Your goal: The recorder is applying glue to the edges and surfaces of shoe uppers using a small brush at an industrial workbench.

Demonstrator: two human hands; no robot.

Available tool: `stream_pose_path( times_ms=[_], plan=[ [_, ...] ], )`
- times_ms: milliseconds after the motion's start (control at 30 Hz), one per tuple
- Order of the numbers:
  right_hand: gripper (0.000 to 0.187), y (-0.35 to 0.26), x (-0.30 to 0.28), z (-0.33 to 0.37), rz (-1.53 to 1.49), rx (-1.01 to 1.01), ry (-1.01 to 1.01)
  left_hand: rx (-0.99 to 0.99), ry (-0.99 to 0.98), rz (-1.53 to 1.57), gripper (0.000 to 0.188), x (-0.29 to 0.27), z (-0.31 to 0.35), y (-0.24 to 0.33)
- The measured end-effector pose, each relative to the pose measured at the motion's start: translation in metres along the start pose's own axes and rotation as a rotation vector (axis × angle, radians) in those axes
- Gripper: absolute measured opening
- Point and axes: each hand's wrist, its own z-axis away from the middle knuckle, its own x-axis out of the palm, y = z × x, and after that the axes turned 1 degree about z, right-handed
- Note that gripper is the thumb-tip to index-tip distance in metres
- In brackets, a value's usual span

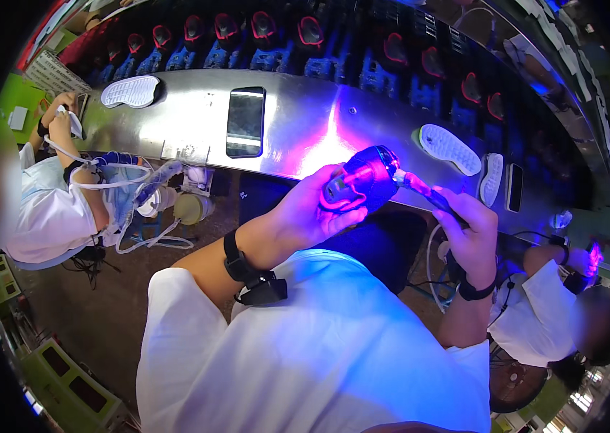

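Note:
My left hand is closed around a dark shoe upper, held up in front of the metal bench. Under the purple light a pinkish-red line glows around the opening of the upper. My right hand pinches the handle of a slim brush, which slants up to the left. Its bright tip is at the right edge of the upper and appears to touch it. The fingers under the shoe are partly hidden by it.
The metal bench carries a black phone, a white shoe sole at left and further soles at right. Behind it stand rows of dark shoe uppers with glowing red rims. Co-workers sit at left and right.

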Motion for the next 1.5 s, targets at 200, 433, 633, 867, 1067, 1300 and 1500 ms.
stream_pose_path(
  times_ms=[200,433,633,867,1067,1300,1500],
  plan=[
    [0.039,0.013,0.007,0.000,-0.025,-0.008,0.016,-0.313,-0.087,0.243,0.062,0.002,-0.010,0.000],
    [0.042,0.038,0.022,0.017,-0.075,-0.039,0.081,-0.357,-0.158,0.356,0.074,0.006,-0.015,-0.015],
    [0.043,0.074,0.036,0.048,-0.271,0.104,0.162,0.079,-0.172,-0.286,0.057,0.015,-0.035,-0.023],
    [0.036,0.073,0.039,0.015,-0.403,0.326,0.290,0.326,-0.261,-0.876,0.057,0.062,-0.051,-0.001],
    [0.037,0.083,0.050,0.045,-0.509,0.292,0.273,0.977,-0.074,-1.635,0.083,0.087,-0.048,-0.004],
    [0.038,0.068,0.010,0.066,-0.580,0.437,0.342,1.731,-0.265,-2.340,0.055,0.082,-0.035,0.024],
    [0.036,0.019,-0.019,0.047,-0.309,0.159,0.203,2.065,-0.416,-2.434,0.037,0.069,-0.017,0.029]
  ],
)
